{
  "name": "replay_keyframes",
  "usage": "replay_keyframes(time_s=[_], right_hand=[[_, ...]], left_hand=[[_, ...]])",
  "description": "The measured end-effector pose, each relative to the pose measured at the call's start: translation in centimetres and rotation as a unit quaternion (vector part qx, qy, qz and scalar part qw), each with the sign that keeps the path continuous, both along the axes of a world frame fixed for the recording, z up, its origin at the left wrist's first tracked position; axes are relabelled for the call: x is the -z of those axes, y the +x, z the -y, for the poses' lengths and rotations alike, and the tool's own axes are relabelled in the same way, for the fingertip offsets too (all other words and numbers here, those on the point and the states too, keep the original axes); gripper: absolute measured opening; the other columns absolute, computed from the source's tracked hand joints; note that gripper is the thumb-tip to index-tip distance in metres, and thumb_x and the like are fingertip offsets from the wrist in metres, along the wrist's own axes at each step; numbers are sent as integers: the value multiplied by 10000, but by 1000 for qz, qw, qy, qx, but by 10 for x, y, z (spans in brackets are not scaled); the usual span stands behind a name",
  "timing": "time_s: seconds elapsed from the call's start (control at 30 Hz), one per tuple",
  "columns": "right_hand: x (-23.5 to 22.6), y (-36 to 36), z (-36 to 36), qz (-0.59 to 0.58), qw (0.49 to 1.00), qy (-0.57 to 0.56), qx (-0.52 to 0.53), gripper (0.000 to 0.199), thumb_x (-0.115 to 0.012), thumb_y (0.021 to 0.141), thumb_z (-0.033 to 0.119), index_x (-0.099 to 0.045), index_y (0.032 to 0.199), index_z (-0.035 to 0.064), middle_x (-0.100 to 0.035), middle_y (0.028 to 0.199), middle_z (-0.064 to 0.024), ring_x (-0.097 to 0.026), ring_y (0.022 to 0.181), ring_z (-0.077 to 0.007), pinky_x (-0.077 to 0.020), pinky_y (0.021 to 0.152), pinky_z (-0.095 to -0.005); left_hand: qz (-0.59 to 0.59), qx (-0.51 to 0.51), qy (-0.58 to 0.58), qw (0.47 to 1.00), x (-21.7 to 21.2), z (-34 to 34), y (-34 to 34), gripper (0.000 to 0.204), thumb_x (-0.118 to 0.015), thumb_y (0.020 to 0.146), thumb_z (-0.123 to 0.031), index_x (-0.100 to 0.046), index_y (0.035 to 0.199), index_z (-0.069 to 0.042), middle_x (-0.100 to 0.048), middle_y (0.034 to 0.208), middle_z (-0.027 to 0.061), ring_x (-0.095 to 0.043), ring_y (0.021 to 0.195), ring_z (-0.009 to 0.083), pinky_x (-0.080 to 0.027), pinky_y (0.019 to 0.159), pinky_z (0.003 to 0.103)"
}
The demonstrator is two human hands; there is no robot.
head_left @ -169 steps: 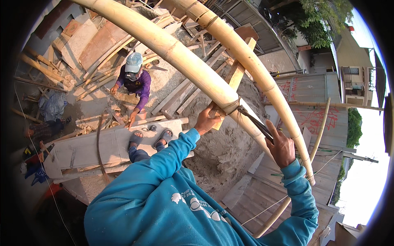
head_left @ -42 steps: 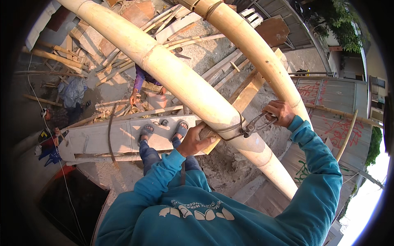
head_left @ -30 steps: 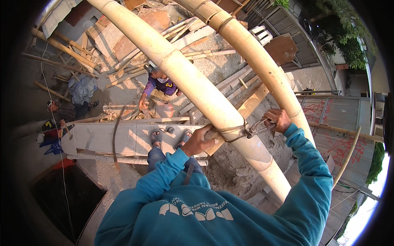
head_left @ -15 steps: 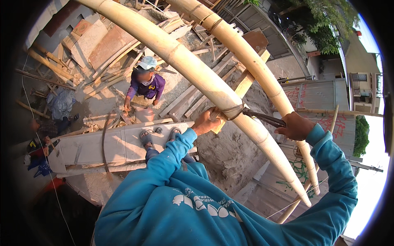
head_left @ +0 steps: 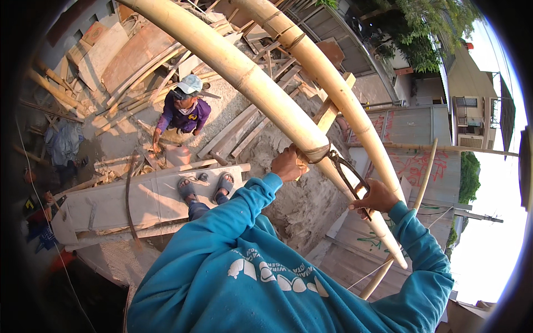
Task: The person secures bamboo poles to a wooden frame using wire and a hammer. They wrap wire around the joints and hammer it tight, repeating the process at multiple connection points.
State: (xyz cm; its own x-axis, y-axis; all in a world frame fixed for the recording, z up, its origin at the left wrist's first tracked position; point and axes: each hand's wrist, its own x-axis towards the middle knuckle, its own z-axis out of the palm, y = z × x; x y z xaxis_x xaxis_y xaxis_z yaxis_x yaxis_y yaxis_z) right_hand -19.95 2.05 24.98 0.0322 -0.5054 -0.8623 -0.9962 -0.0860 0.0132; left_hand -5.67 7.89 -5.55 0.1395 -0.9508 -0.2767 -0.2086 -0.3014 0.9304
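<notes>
A thick bamboo pole slants across in front of me, with wire wound around it where it crosses a squared wooden beam. My left hand is closed around the near end of that beam, just left of the binding; part of its grip is hidden. In my right hand is a pair of dark metal pincers. Their jaws meet the wire at the pole's right side, and the handles are spread apart. A second bamboo pole runs alongside, farther right.
Beneath my sandalled feet lies a plank platform, raised above the ground. Below, a person in a purple shirt stands near piled boards. A sand heap lies under the poles, and metal sheeting stands at the right.
The pincers' handles have spread and swung nearer to me, my right hand moving down and left with them. My left hand stays by the binding. The view has shifted, and the person below looks up.
</notes>
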Motion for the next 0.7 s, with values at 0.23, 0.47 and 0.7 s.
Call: replay_keyframes(time_s=[0.23,0.47,0.7], right_hand=[[-13,24,-14,-74,842,-299,-442,556,-702,730,100,-515,1248,21,-602,988,-160,-638,891,-359,-513,780,-486],[-12,52,4,-211,628,-371,-651,428,-677,799,134,-544,1180,-9,-588,928,-90,-596,898,-252,-482,816,-364],[-16,18,59,-86,814,-249,-518,229,-637,781,63,-589,1000,17,-667,812,-164,-680,784,-390,-541,718,-491]], left_hand=[[157,-87,-70,981,-13,-6,-30,840,-798,769,-215,-304,1379,83,-417,1378,262,-618,1041,415,-614,758,491],[141,-71,-44,986,-21,-9,-32,803,-799,750,-188,-340,1363,51,-451,1338,231,-605,1044,431,-598,781,503],[146,-111,-75,980,-21,-10,-30,745,-795,728,-160,-398,1324,45,-484,1315,227,-601,1018,420,-575,846,477]])
